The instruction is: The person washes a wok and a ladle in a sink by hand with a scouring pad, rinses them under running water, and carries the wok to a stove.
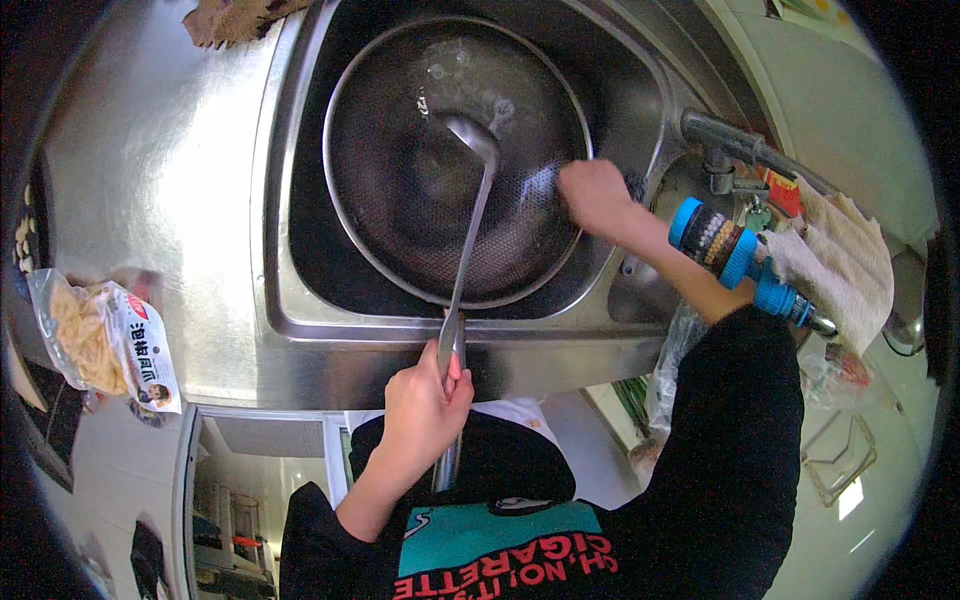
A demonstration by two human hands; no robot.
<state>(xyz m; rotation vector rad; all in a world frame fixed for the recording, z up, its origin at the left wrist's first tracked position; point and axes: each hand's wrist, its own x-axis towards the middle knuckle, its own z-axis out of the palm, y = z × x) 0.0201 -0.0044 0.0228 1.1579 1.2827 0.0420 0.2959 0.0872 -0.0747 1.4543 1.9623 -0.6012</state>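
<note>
A large dark wok [450, 247] rests in the sink basin [626, 97], with a little liquid glinting on its far inner wall. My left hand [427, 409] is closed around the handle of a metal ladle [480, 191], whose bowl lies inside the wok. The wok's handle [448, 469] runs under that hand; whether the fingers also grip it I cannot tell. Over the wok's right rim is my right hand [596, 196], fingers curled and slightly blurred. What, if anything, it holds is hidden. A blue faucet nozzle [712, 241] crosses above my right forearm.
A metal faucet [724, 139] reaches in from the right, beside a beige cloth [840, 262]. On the steel counter [210, 187] at left lies a printed plastic food bag [112, 341]. A brown cloth-like item [232, 19] sits at the far left edge.
</note>
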